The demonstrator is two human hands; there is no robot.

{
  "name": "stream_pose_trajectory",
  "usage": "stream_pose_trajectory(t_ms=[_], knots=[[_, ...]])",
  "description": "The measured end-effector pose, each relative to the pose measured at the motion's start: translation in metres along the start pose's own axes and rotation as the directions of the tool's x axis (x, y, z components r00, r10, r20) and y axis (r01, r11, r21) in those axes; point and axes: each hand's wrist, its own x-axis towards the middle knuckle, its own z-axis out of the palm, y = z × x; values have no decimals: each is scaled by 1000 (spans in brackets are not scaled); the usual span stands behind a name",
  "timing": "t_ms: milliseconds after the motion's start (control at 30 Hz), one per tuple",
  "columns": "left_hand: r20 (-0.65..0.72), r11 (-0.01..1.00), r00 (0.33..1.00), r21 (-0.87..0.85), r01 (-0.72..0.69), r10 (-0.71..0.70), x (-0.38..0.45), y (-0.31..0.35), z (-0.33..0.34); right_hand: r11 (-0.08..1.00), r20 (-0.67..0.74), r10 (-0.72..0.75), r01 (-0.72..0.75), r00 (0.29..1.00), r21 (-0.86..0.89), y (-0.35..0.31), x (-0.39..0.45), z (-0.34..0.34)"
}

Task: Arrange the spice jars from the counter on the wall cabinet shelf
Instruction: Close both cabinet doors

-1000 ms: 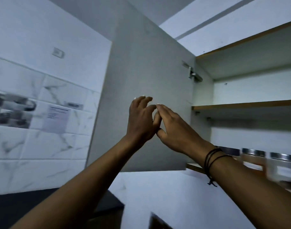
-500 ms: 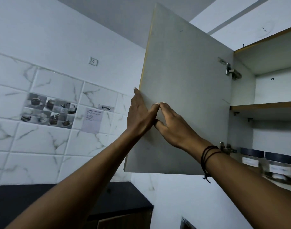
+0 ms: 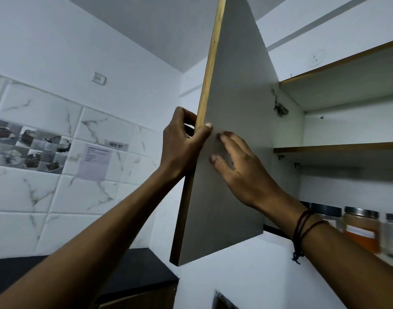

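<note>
Both hands on door [image 3: 231,152]: left hand [image 3: 180,143] grip clenched round its edge, right hand [image 3: 240,168] flat, grip released, likely steering it shut, since jars [image 3: 361,230] already sit on shelf [image 3: 389,260] at 4 o'clock.

A single head-worn camera looks steeply upward from below the open grey wall-cabinet door with a wood-coloured edge [image 3: 231,134], close enough that the door fills the centre of the frame. Left of the door the view takes in white marble-patterned wall tiles [image 3: 57,192]; right of it, the cabinet's wood-edged shelves [image 3: 338,149], seen from beneath.
</note>
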Motion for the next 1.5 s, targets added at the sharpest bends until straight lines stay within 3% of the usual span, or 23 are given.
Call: stream_pose_trajectory(t_ms=[200,367,433,600,667,733,800,933,1300,1500], knots=[[148,884,988,-457,95,-30,-30,55,62,968,-141,54,-18,989,249,2,-36,-60],[148,820,988,-570,54,37,-65,106,136,882,-211,225,-107,951,458,13,-74,-110],[168,788,985,-611,73,39,-87,127,173,875,-289,309,-152,906,460,23,-92,-139],[263,818,961,-569,81,88,-132,141,253,893,-424,450,-384,786,236,56,-127,-193],[271,840,953,-542,36,134,-145,145,283,894,-478,426,-440,768,89,73,-141,-217],[269,859,946,-511,-22,184,-152,144,306,881,-462,336,-447,821,-153,84,-152,-232],[267,864,939,-500,-55,214,-154,144,324,800,-367,262,-413,893,-435,96,-164,-241],[331,890,902,-443,-111,277,-164,145,355,600,-194,322,-358,927,-715,120,-192,-260],[510,940,793,-253,-230,332,-180,132,417,261,-191,560,-391,806,-883,159,-220,-275],[558,943,760,-178,-282,333,-177,126,442,219,-179,592,-370,786,-903,172,-230,-281]])
